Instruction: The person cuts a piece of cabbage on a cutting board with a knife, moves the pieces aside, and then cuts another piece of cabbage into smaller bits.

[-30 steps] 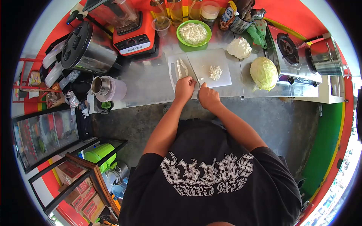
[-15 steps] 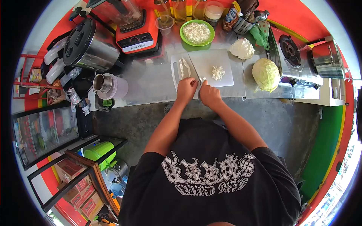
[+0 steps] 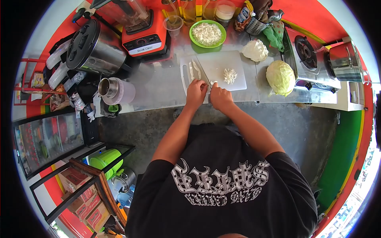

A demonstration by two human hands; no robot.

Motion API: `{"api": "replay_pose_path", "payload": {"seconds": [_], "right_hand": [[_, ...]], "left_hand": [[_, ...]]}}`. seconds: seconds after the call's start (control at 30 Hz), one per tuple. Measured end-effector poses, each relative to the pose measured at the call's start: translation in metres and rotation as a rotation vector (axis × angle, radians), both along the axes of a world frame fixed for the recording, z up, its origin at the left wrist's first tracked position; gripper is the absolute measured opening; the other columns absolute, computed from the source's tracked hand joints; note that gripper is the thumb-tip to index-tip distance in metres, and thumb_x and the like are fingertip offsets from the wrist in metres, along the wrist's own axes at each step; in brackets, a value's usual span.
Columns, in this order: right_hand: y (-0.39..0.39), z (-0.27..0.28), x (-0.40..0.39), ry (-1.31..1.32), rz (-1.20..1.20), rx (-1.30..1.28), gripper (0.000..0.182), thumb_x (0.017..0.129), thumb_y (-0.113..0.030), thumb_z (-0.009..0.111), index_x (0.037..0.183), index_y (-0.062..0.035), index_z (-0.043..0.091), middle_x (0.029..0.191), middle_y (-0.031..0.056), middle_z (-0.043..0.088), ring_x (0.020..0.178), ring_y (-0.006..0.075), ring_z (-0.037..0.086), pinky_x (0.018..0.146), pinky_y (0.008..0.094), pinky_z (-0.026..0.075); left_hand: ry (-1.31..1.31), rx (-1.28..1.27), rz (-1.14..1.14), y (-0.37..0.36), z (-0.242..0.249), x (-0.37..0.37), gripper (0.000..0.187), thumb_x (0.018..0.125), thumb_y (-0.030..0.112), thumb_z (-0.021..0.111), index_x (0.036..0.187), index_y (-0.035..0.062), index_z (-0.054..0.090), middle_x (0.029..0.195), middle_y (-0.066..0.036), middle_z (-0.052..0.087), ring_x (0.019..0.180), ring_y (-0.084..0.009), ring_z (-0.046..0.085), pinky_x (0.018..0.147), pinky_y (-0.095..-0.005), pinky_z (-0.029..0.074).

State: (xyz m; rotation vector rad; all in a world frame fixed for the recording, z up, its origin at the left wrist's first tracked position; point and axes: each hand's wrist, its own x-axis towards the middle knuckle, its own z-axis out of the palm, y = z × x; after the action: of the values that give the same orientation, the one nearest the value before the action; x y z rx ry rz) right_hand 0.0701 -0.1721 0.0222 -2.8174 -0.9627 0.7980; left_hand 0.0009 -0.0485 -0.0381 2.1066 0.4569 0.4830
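My right hand [image 3: 221, 97] is closed around the handle of a knife [image 3: 203, 68], its thin blade angled away from me across the white cutting board [image 3: 218, 59]. Close to the blade, my left hand [image 3: 196, 93] has its fingers curled down on pale cabbage strips [image 3: 194, 70] that stretch past it at the board's left side. A few cut bits lie between the hands by the knife. To the right on the board sits a small pile of shredded cabbage [image 3: 229, 75]. The strip ends under my left fingers are hidden.
Behind the board stands a green bowl [image 3: 193, 40] of pale shreds. Right of the board are a cut cabbage piece [image 3: 254, 50], a whole cabbage [image 3: 280, 78] and a gas stove [image 3: 307, 55]. A red blender [image 3: 143, 41], large steel pot [image 3: 105, 51] and lidless flask [image 3: 119, 90] stand left.
Both hands stay at the front of the board with the knife between them. My right hand and the knife have shifted very slightly; the shredded pile looks about the same.
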Motion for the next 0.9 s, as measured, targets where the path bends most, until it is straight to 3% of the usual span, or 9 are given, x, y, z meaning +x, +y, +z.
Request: {"api": "replay_pose_path", "payload": {"seconds": [0.07,0.23,0.43,0.7,0.9], "right_hand": [[0.001,0.005,0.006,0.014,0.055,-0.002,0.028,0.092,-0.011,0.058,0.114,0.0043,0.049,0.097,0.0266,0.073,0.098,0.0409,0.073,0.084,0.0478,0.059],[-0.005,0.004,-0.004,0.048,0.005,-0.022,0.029,0.092,-0.012,0.059,0.114,0.0045,0.049,0.098,0.0264,0.073,0.098,0.0393,0.073,0.084,0.0472,0.059],[0.004,0.002,0.009,0.039,0.03,0.001,0.03,0.091,-0.011,0.06,0.114,0.0041,0.049,0.1,0.0262,0.073,0.098,0.0385,0.074,0.084,0.0468,0.058],[-0.003,0.004,0.0,0.069,0.043,-0.023,0.027,0.09,-0.009,0.06,0.112,0.0038,0.05,0.1,0.025,0.073,0.097,0.0387,0.074,0.084,0.0464,0.059],[0.003,0.006,0.007,0.037,0.038,-0.012,0.033,0.091,-0.01,0.06,0.117,0.0056,0.049,0.1,0.0253,0.073,0.097,0.0396,0.073,0.084,0.0466,0.059]], "left_hand": [[0.011,0.0,0.015,-0.003,-0.001,0.0,0.014,0.086,0.012,0.073,0.084,-0.0009,0.067,0.078,-0.013,0.059,0.067,-0.0273,0.061,0.065,-0.0393,0.049],[-0.033,0.023,0.013,-0.002,0.002,0.001,0.016,0.086,0.011,0.073,0.081,-0.001,0.064,0.078,-0.012,0.057,0.067,-0.0276,0.059,0.065,-0.0396,0.048],[-0.031,-0.043,0.004,-0.006,0.001,-0.006,0.01,0.089,0.011,0.072,0.09,0.0017,0.068,0.083,-0.011,0.057,0.068,-0.0285,0.059,0.065,-0.0399,0.049],[-0.05,-0.05,0.025,-0.006,0.003,-0.007,0.009,0.084,0.004,0.074,0.093,0.0005,0.072,0.083,-0.008,0.061,0.066,-0.019,0.061,0.064,-0.031,0.05],[-0.04,-0.078,0.031,-0.003,-0.001,-0.005,0.009,0.085,0.007,0.074,0.09,0.0005,0.07,0.083,-0.009,0.061,0.065,-0.0185,0.061,0.063,-0.0318,0.05]]}}
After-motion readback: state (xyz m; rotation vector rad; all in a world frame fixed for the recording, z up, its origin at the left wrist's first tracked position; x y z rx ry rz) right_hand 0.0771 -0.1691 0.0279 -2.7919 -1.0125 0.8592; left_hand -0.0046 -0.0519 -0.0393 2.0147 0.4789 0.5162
